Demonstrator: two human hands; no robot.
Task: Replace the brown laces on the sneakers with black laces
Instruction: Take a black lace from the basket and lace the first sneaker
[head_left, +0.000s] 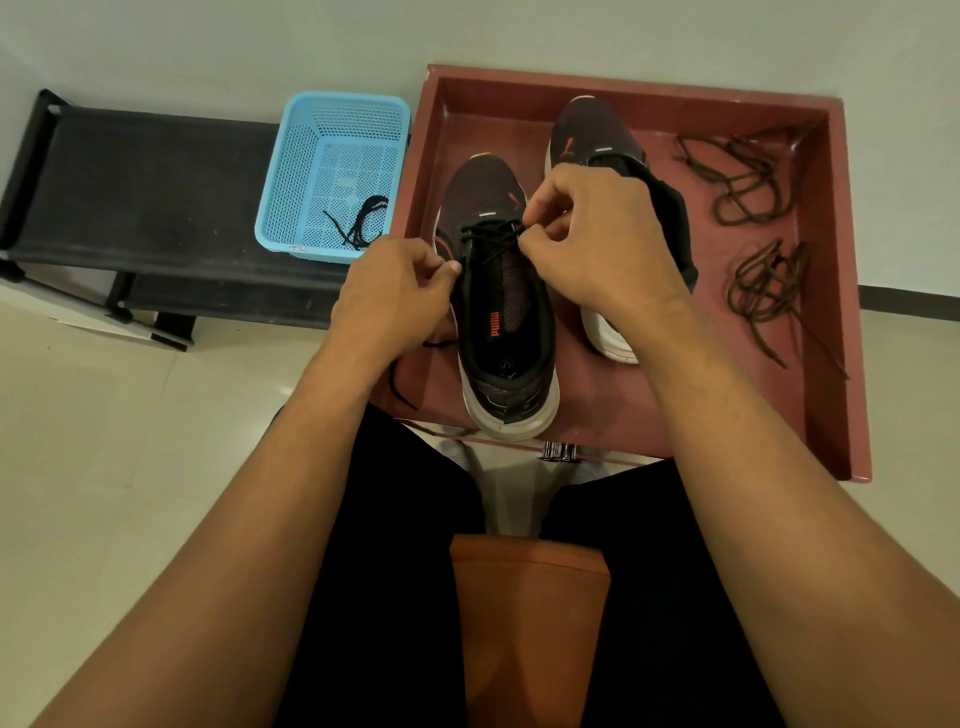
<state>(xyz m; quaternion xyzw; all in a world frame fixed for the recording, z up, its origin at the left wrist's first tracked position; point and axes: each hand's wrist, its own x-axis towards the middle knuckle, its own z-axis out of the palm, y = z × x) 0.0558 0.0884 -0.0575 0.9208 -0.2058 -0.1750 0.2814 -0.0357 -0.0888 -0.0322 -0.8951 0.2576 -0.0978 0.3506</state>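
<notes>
- The left hand (400, 291) is pinching one run of the black lace (488, 240) between thumb and forefinger, at the left edge of the near sneaker (506, 332). Its grip is closing on the lace alone.
- The right hand (587, 234) is curling its fingers over the right-side eyelets and pinching the other run. That grip is likewise holding lace.
- The near sneaker is sitting in the tray (831, 312) with its toe pointing away, and only its front eyelets are showing crossings.
- The far sneaker (592, 130) is standing just beside it, partly hidden behind the right hand and seemingly unlaced.
- The brown laces (743, 176) are lying in two loose tangles at the tray's right side, well apart from both sneakers.
- A spare lace (361, 223) is waiting in the basket (311, 156) left of the tray.
- The lace is looking thin, limp and light, so it is probably best taken at its stiff tip for threading.
- The sneaker is likely light and soft-sided, so it is apt to shift when the lace is pulled and needs steadying.
</notes>
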